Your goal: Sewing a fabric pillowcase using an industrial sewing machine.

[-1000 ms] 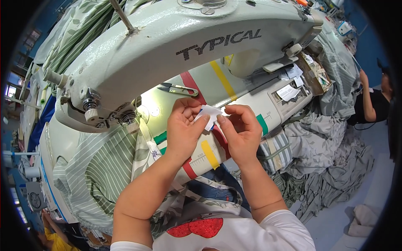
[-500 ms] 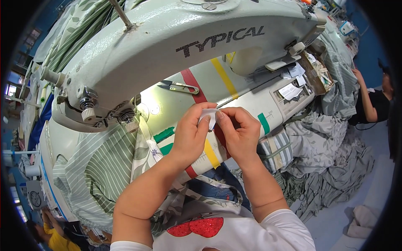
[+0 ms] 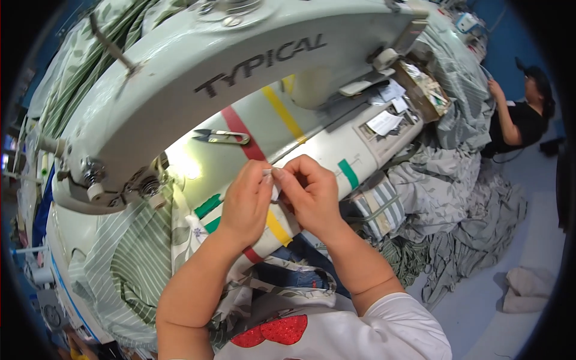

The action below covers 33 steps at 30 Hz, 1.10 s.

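Observation:
My left hand (image 3: 245, 201) and my right hand (image 3: 311, 195) meet above the front edge of the sewing machine bed (image 3: 327, 159). Both are closed, thumbs and fingertips pinching a small white piece (image 3: 276, 191) between them. Most of it is hidden by the fingers, and I cannot tell whether it is cloth or paper. Beyond my left hand, thread snips (image 3: 222, 137) lie on the bed beside a red tape strip (image 3: 243, 133). To the left, green-and-white striped fabric (image 3: 144, 258) is draped below the machine's needle end.
The sewing machine arm (image 3: 180, 78) arches over the far side of the bed. White slips (image 3: 384, 123) and an open box (image 3: 423, 90) sit at its right end. A striped bundle (image 3: 381, 207) and heaped fabric (image 3: 456, 222) lie at right. A person in black (image 3: 519, 123) stands beyond.
The whole view has shifted, so machine and hands appear farther left. My hands stay together on the white piece, which now shows less between the fingers.

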Tool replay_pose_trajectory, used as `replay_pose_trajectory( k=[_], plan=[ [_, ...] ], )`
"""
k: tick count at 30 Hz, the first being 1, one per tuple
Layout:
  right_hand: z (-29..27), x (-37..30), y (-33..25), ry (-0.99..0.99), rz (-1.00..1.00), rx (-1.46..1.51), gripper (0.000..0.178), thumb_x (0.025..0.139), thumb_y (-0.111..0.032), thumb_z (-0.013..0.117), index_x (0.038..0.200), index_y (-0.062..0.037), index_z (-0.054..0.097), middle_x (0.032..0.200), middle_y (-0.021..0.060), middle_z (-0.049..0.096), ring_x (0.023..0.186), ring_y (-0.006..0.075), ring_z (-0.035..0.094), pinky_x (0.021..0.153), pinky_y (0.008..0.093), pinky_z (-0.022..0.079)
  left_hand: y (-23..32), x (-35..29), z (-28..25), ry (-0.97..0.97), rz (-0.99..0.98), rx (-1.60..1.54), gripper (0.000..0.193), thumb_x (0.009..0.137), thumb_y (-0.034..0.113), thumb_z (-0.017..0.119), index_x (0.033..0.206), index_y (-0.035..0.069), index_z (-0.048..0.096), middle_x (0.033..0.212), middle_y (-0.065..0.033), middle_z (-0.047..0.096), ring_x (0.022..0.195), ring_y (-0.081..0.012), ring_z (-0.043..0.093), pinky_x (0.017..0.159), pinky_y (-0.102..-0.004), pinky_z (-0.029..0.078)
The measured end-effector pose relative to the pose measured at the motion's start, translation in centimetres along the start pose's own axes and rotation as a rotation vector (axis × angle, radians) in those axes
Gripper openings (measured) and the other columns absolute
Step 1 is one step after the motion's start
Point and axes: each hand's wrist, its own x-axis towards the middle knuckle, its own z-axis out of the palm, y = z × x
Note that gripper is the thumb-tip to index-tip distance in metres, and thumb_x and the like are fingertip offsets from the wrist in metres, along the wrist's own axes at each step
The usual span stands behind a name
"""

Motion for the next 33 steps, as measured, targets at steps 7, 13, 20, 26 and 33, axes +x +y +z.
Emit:
replay_pose_trajectory(
  k=[7,13,20,26,33],
  plan=[
    [-5.0,-4.2,-8.2,-0.276,-0.46,0.035,0.01,0.087,-0.009,0.066,0.085,0.0009,0.064,0.075,0.0083,0.063,0.064,0.0148,0.061,0.057,0.0274,0.047,-0.6,0.3,0.5,0.095,-0.254,-0.582,0.013,0.096,0.009,0.054,0.102,-0.001,0.059,0.082,-0.0019,0.063,0.072,-0.0064,0.057,0.064,-0.0231,0.046],
    [-11.3,1.7,-8.6,-0.02,-0.405,-0.366,0.011,0.083,-0.006,0.067,0.075,-0.0006,0.062,0.07,0.0013,0.062,0.059,0.0095,0.053,0.056,0.0245,0.043,-1.0,0.1,0.6,0.131,-0.263,-0.577,0.013,0.094,0.007,0.058,0.099,-0.003,0.064,0.08,0.0003,0.064,0.067,-0.0017,0.054,0.06,-0.0173,0.043],
    [-28.1,19.6,-3.3,0.544,-0.356,-1.141,0.018,0.076,-0.016,0.073,0.089,-0.004,0.072,0.079,0.0102,0.071,0.071,0.0196,0.068,0.067,0.0315,0.051,-1.4,0.2,1.0,0.121,-0.256,-0.505,0.012,0.093,0.009,0.06,0.097,-0.001,0.065,0.076,0.0016,0.063,0.066,-0.0016,0.053,0.059,-0.0184,0.043],
    [-28.6,21.2,-2.7,0.4,-0.107,-1.299,0.021,0.078,-0.018,0.074,0.093,-0.0043,0.073,0.083,0.0082,0.073,0.072,0.0171,0.067,0.066,0.0296,0.05,-1.4,0.2,0.9,0.118,-0.253,-0.503,0.012,0.092,0.01,0.061,0.096,0.0,0.065,0.075,0.0023,0.062,0.066,-0.0017,0.052,0.059,-0.0189,0.043],
    [-29.5,20.5,-2.4,0.491,-0.151,-1.037,0.02,0.076,-0.019,0.074,0.092,-0.0062,0.074,0.084,0.0099,0.072,0.073,0.0197,0.068,0.069,0.0316,0.051,-1.8,0.2,0.9,0.119,-0.244,-0.498,0.012,0.092,0.01,0.06,0.096,0.0,0.065,0.075,0.0025,0.062,0.067,-0.0019,0.051,0.06,-0.019,0.042]
  ],
)
